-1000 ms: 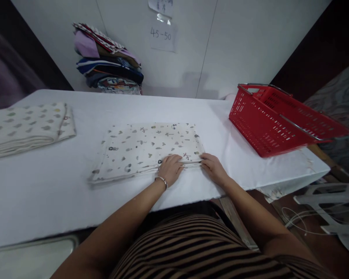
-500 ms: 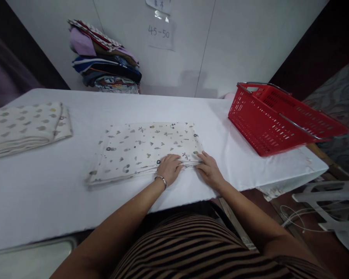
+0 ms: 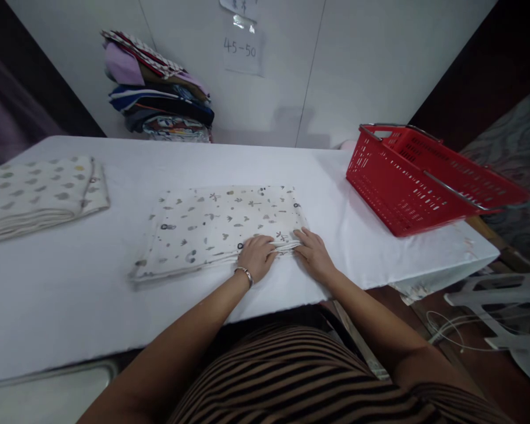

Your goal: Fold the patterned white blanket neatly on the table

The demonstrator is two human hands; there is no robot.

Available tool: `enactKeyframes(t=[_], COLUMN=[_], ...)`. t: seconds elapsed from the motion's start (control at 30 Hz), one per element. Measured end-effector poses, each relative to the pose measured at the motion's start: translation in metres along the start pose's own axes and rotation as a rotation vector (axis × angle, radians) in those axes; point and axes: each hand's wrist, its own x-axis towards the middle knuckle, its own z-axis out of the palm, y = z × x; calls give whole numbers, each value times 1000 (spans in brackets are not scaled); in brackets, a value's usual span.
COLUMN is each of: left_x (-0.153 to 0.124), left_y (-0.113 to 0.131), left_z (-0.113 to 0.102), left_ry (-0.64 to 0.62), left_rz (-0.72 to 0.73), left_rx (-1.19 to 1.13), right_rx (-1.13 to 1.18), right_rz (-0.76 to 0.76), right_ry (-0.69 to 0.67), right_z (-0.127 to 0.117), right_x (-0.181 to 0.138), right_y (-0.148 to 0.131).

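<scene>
Nearest, a striped top fills the bottom edge and cuts off both upper arms. The left hand [image 3: 257,257] and right hand [image 3: 313,254] lie close together on the near right corner of the folded printed cloth [image 3: 221,227], fingers curled over its edge; whether they pinch the layers cannot be told. The cloth lies flat mid-table [image 3: 70,306]. Left, a second folded cloth [image 3: 35,194] runs out of frame. Right, a red basket [image 3: 419,182] overhangs the table edge. Farthest, a stack of fabrics [image 3: 159,100] leans against the wall.
</scene>
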Motion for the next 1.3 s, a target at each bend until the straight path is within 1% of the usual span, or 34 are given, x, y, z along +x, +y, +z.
enactKeyframes(t=[0.23, 0.5, 0.7, 0.9, 1.07, 1.2, 1.3], left_x=[-2, -3, -2, -2, 7, 15, 16], left_y=[0, 1, -1, 2, 7, 13, 17], left_z=[1, 0, 1, 0, 0, 2, 4], left_ry=[-18, -13, -13, -3, -19, -53, -49], left_rz=[26, 39, 22, 16, 32, 65, 38], left_rx=[40, 44, 23, 26, 61, 57, 35], right_rx=[70, 67, 97, 97, 77, 82, 82], right_rz=[-79, -114, -93, -105, -99, -104, -102], right_ry=[33, 48, 41, 26, 14, 35, 40], right_z=[-5, -6, -6, -3, -2, -2, -1], right_x=[-5, -10, -12, -12, -13, -13, -13], right_y=[10, 13, 11, 13, 13, 12, 13])
